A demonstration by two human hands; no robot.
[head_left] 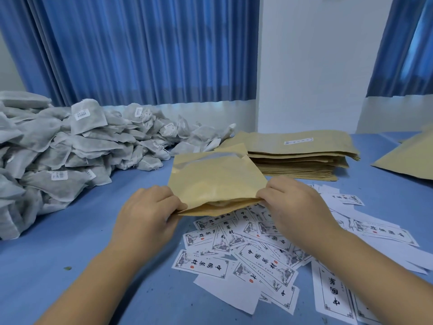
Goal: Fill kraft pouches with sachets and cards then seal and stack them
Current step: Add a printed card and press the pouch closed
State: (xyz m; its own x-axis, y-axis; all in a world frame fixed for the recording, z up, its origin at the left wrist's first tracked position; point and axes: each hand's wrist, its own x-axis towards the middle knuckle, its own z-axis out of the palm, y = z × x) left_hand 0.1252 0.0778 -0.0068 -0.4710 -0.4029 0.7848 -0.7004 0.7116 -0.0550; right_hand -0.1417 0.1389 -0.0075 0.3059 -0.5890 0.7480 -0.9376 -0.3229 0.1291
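My left hand (145, 213) and right hand (295, 204) each pinch one near corner of the kraft pouch (215, 181), held above scattered cards (248, 256) on the desk (82, 233); sachets (70, 146) are piled at left.

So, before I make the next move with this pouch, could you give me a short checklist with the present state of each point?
1. Grip: left hand and right hand each pinch a near corner of the kraft pouch: ok.
2. Sachet inside: the pouch bulges in the middle, contents hidden: cannot tell.
3. Card inside: cannot tell.
4. Sealed: the far edge gapes and silvery lining shows: not ok.
5. Cards at hand, scattered on the table below the pouch: ok.
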